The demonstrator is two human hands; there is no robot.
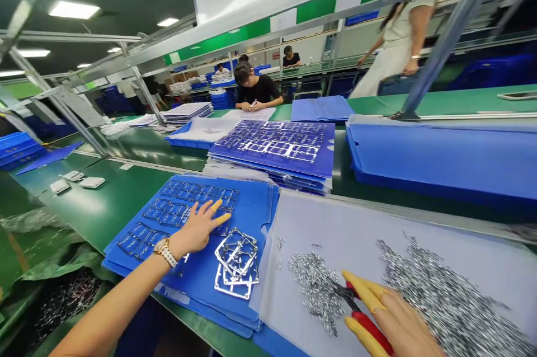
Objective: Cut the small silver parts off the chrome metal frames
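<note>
1. Your left hand (pixel 196 229) is spread wide, with yellow finger cots (pixel 221 219) on the two fingers nearest the camera. It's over a blue corrugated plastic sheet (pixel 251 217), but I can't tell if it's actually touching down. There's a gold wristwatch (pixel 161 251) on that wrist.
2. Your right hand (pixel 400 326) is closed around red-handled side cutters (pixel 371 332), and its fingers are capped in yellow too. The cutter head sits at the edge of a heap of tiny silver metal pieces (pixel 316 290) on a pale sheet (pixel 335 222).
3. A loose stack of stamped metal frames (pixel 236 263) lies on the blue sheet, just beside your left hand.
4. Across the green workbench (pixel 100 217), there's a taller blue stack with more frames (pixel 272 144). Beyond it, a co-worker in a black top (pixel 255 88) sits working.
</note>
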